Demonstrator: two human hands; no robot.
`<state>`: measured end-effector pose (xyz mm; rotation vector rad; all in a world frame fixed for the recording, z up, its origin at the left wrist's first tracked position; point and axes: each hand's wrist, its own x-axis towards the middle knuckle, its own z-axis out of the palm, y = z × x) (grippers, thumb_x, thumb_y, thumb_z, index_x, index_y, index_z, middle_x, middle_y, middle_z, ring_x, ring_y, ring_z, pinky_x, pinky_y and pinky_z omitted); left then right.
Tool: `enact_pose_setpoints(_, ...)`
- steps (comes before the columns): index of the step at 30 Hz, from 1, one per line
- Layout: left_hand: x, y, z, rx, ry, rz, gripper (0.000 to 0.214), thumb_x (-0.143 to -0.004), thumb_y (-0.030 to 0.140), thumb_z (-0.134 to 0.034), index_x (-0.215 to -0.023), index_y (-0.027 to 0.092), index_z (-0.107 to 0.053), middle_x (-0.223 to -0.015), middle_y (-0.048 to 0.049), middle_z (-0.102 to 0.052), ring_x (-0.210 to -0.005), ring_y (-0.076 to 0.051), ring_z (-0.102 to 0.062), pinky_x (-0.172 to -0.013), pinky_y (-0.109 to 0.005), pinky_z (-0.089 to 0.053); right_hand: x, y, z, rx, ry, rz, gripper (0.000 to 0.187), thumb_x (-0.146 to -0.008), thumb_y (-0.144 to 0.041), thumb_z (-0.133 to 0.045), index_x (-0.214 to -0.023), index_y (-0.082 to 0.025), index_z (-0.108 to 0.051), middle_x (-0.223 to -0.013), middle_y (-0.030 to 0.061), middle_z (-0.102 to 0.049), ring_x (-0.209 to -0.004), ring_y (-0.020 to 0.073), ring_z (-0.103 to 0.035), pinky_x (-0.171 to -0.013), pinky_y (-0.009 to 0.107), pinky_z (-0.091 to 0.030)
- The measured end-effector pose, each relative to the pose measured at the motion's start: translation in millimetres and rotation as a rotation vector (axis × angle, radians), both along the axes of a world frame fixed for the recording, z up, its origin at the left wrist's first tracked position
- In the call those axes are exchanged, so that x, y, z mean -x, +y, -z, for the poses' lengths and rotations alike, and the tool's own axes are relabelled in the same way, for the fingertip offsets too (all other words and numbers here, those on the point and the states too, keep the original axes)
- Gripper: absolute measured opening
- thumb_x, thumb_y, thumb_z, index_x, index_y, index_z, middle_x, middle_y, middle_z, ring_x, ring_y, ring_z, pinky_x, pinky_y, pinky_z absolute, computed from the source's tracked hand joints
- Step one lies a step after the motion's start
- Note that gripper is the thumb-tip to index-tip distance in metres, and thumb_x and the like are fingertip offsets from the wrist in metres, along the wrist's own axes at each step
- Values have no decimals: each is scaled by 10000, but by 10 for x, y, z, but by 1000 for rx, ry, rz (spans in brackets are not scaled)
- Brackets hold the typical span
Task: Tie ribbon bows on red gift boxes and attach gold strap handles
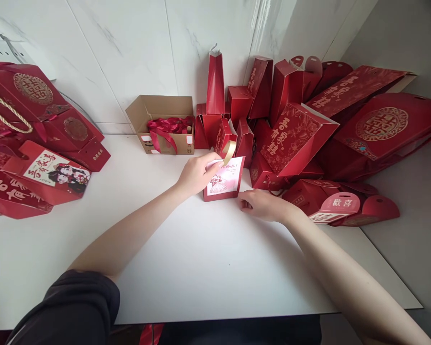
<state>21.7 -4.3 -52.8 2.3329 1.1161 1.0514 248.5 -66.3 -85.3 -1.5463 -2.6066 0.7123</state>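
A small red gift box (pixel 225 181) with a pink cartoon picture stands on the white table (pixel 201 268). My left hand (pixel 197 173) grips its top left edge, fingers closed on it, close to a gold ribbon loop (pixel 229 151) at the top. My right hand (pixel 260 205) rests at the box's lower right corner with the fingers curled against it.
Several red gift boxes and bags (pixel 294 134) are heaped at the back right, against the wall. A cardboard box (pixel 163 125) with red ribbons stands at the back centre. More red bags (pixel 36 139) lie at the left. The table's edge runs near the bottom.
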Motion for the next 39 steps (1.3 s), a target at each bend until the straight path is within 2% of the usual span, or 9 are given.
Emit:
enact_pose_setpoints(6, 0, 1, 23, -18, 0, 8, 197, -924, 328, -489, -874, 203, -632, -707, 21, -605, -597, -113, -469, -574, -240, -342, 128, 17, -37, -39, 11, -39, 92, -827, -150, -474, -786, -204, -536, -807, 14, -624, -659, 133, -506, -554, 231, -310)
enact_pose_setpoints(13, -10, 4, 29, -15, -3, 7, 195, -926, 329, -490, -864, 206, -627, -710, 22, -609, -600, -112, -473, -566, -238, -333, -36, 6, -35, -6, 183, -51, 193, -888, -180, -456, -906, -210, -646, -910, 36, -666, -793, 163, -588, -732, 267, -431)
enact_pose_setpoints(16, -12, 7, 32, -28, -9, 8, 200, -924, 329, -492, -848, 200, -624, -707, 17, -603, -600, -113, -470, -565, -240, -334, -24, -37, 10, 36, 290, -109, 186, -868, -173, -510, -987, -216, -646, -976, 31, -675, -852, 165, -600, -766, 268, -452)
enact_pose_setpoints(19, -13, 3, 29, -25, -15, 11, 201, -924, 329, -494, -835, 199, -619, -691, 19, -590, -589, -110, -459, -562, -241, -329, 8, -65, 60, 54, 346, -124, 160, -852, -167, -540, -963, -214, -644, -972, 26, -668, -854, 161, -600, -766, 263, -458)
enact_pose_setpoints(22, -13, -4, 22, -6, -19, 16, 195, -925, 330, -496, -835, 203, -615, -674, 24, -577, -576, -107, -445, -555, -241, -321, 6, -73, 97, 35, 350, -108, 129, -852, -161, -538, -899, -213, -646, -940, 22, -663, -829, 157, -596, -744, 259, -454)
enact_pose_setpoints(39, -23, -10, 13, 0, -36, 34, 192, -925, 325, -494, -835, 203, -611, -687, 15, -581, -589, -113, -456, -558, -247, -333, 3, -98, 201, -20, 338, -110, 124, -898, -166, -503, -913, -213, -616, -963, 33, -653, -878, 174, -602, -783, 287, -464)
